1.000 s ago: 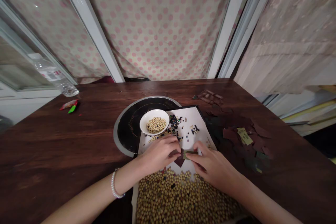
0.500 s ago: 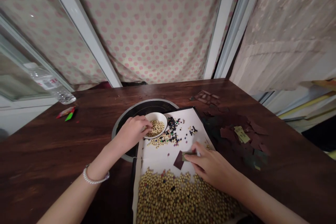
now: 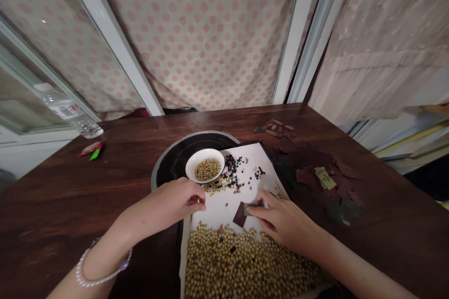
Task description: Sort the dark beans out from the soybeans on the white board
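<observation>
My left hand (image 3: 177, 204) hovers over the left edge of the white-lined tray (image 3: 213, 211), fingers curled in towards the thumb; whatever is between the fingertips is too small to make out. Just beyond it, a white bowl (image 3: 190, 164) holds small round tan beads (image 3: 207, 169). My right hand (image 3: 280, 219) pinches a small olive-green card (image 3: 249, 209) on the tray. A dark maroon square (image 3: 240, 216) lies against that card, pointing left. Many tan beads (image 3: 242, 266) cover the tray's near part, while mixed black and coloured beads (image 3: 232, 163) lie beside the bowl.
A round black board (image 3: 168, 163) with a grey rim lies under the bowl. Maroon scraps (image 3: 336, 168) and a yellow label (image 3: 325, 178) are on the table at right. At left are a plastic bottle (image 3: 70, 110) and a red and green wrapper (image 3: 91, 149).
My left hand has come out of the bowl and moved towards me, over the tray's left edge. My right hand keeps its pinch on the card in about the same place.
</observation>
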Demonstrator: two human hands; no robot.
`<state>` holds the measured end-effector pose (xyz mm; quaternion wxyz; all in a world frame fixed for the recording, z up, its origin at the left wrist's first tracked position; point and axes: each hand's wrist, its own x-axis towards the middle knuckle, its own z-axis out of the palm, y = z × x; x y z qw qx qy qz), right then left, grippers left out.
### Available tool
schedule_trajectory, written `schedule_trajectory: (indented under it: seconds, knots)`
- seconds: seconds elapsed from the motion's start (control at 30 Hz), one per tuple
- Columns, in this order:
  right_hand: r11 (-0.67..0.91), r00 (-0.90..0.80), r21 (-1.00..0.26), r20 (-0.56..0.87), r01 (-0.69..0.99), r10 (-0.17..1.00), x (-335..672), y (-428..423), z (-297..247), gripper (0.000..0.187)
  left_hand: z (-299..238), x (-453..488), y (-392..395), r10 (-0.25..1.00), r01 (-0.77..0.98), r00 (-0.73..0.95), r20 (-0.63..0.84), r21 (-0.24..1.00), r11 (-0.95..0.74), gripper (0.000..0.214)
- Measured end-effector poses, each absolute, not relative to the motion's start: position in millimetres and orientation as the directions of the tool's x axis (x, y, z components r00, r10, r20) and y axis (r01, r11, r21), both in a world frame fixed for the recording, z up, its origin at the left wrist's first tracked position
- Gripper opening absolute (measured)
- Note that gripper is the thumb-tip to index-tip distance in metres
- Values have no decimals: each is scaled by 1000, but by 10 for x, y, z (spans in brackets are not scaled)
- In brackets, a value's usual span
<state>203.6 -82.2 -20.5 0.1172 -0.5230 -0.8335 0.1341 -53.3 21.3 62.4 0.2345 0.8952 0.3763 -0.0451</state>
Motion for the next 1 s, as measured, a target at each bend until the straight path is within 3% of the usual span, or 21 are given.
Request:
schedule_trajectory:
  seconds: [0.13,0.23,0.37,0.63,0.8,1.0]
  knots:
    - [409,-414,-354,67,841,908,2046,-825,-218,32,481,-462,51,582,649,758,-295,429,-628,8]
    - [428,-433,-359,71,829,898,2054,-831,-230,33,365,-409,-60,520,611,791,-323,470,-637,16]
    - [424,-429,-365,72,829,900,2057,-833,-226,33,265,-439,-109,555,601,795,-243,431,-673,20]
    - [424,-429,-368,73,828,901,2056,-839,-238,33,259,-444,-97,502,603,797,-336,391,-695,30]
    - [430,-433,-365,78,826,898,2052,-843,-230,34,268,-376,-133,454,622,774,-441,398,-674,21]
    - [432,-436,-362,76,826,897,2053,-841,-221,33,323,-374,-113,437,600,795,-421,434,-673,23]
